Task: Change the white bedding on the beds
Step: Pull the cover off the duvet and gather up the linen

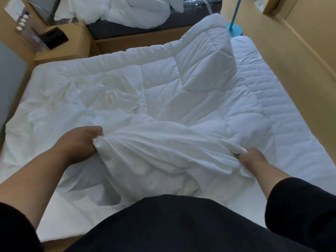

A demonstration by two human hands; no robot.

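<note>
A white quilted duvet [181,84] lies spread over the near bed [291,110], its far right corner folded up. A thin white cover [163,151] is bunched over the duvet's near end. My left hand [80,142] grips a gathered fold of that cover at its left side. My right hand [252,159] holds the cover's right edge, with its fingers tucked under the cloth and partly hidden. Both hands are just in front of my dark-clothed body.
A second bed [138,28] with a heap of white bedding [138,11] stands beyond. A wooden nightstand [72,46] with a black box and bottles is at the far left. A blue pole on a round base [234,28] stands on the wooden floor at the right.
</note>
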